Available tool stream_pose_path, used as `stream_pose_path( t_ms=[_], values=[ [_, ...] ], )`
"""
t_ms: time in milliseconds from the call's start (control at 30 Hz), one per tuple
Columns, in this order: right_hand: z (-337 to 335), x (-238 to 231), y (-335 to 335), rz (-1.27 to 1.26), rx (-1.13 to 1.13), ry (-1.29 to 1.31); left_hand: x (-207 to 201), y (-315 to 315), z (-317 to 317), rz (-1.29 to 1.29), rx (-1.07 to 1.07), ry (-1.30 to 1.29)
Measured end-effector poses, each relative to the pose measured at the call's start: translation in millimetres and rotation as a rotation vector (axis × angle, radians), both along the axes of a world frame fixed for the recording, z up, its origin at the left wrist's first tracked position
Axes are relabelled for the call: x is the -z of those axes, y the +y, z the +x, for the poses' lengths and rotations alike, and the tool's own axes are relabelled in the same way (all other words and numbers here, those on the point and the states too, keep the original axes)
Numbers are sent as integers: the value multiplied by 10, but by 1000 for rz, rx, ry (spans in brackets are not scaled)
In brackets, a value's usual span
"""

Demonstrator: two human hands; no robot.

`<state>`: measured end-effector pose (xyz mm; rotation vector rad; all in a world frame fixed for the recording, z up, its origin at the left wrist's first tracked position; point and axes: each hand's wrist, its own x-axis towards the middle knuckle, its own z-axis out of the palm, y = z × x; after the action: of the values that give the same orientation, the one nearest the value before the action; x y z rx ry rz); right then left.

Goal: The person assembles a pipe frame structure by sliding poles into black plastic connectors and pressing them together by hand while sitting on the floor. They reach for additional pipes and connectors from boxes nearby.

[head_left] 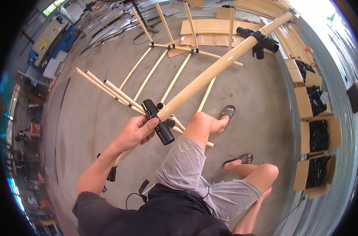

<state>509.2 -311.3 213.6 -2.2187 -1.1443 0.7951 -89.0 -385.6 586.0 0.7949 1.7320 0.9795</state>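
Observation:
My left hand is closed on a black pipe joint, thumb on top, at the near end of a long tan pipe. The pipe slants up and away to the right. Close to its far end sits another black pipe joint with open sockets. Beneath the pipe, a frame of tan pipes with black joints lies on the floor, several pipes standing up from it. My right hand rests against the outside of my right leg, its fingers mostly hidden.
Open cardboard boxes holding black plastic-wrapped contents line the right side. Bundles of tan pipes and flat sheets lie at the back. A yellow and blue machine stands far left. A black cable is near my left hip.

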Motion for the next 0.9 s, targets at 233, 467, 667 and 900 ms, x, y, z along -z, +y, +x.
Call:
stream_pose_path(
  t_ms=[233, 467, 667, 900],
  values=[
    [-410, 656, -1690, -55, 264, -69, -160, -407, -695, 95, 211, 71],
    [-1175, 811, -2643, 127, 332, -140, -321, -816, -1352, 174, 395, 217],
    [-1971, 835, -2994, 139, 306, -169, -492, -1221, -1799, 219, 508, 355],
    [-2312, 1510, -3618, 268, 339, -143, -620, -1629, -1960, 488, 745, 640]
  ],
)
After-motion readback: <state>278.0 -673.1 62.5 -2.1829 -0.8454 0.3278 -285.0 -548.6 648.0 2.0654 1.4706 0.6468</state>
